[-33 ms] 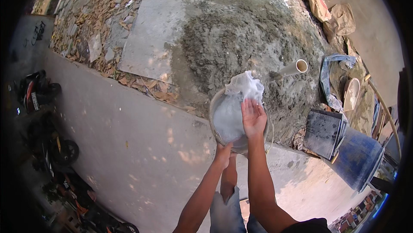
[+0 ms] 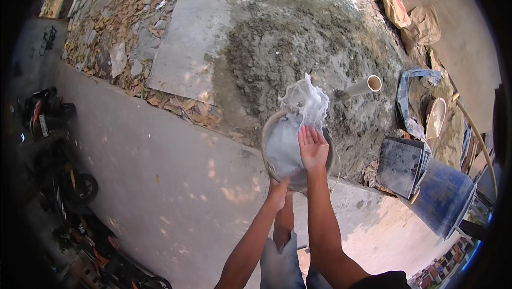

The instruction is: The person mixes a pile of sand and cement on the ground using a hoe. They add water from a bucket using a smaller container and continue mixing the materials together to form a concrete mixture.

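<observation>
A round bucket (image 2: 265, 147) of cloudy, whitish water (image 2: 284, 145) is in front of me. With its fingers closed on the near rim, my left hand (image 2: 276, 191) grips the bucket. My right hand (image 2: 314, 150) is open over the right part of the bucket, palm up and fingers stretched out. Past its fingertips a sheet of water (image 2: 312, 102) splashes over the far rim. Beyond the bucket spreads a rough patch of wet grey cement mix (image 2: 288, 49). A thin handle (image 2: 338, 169) hangs at the bucket's right side.
A pale pipe (image 2: 365, 85) sticks up right of the bucket. Farther right are a blue barrel (image 2: 440, 195), stacked dark tiles (image 2: 400, 165) and a shallow pan (image 2: 436, 117). Paper sacks (image 2: 421, 25) lie far right. A grey slab (image 2: 186, 49) borders the mix. Motorcycles (image 2: 69, 187) stand left.
The water thrown over the far rim has spread higher and wider, with a taller tip. Both hands and the bucket have hardly moved.
</observation>
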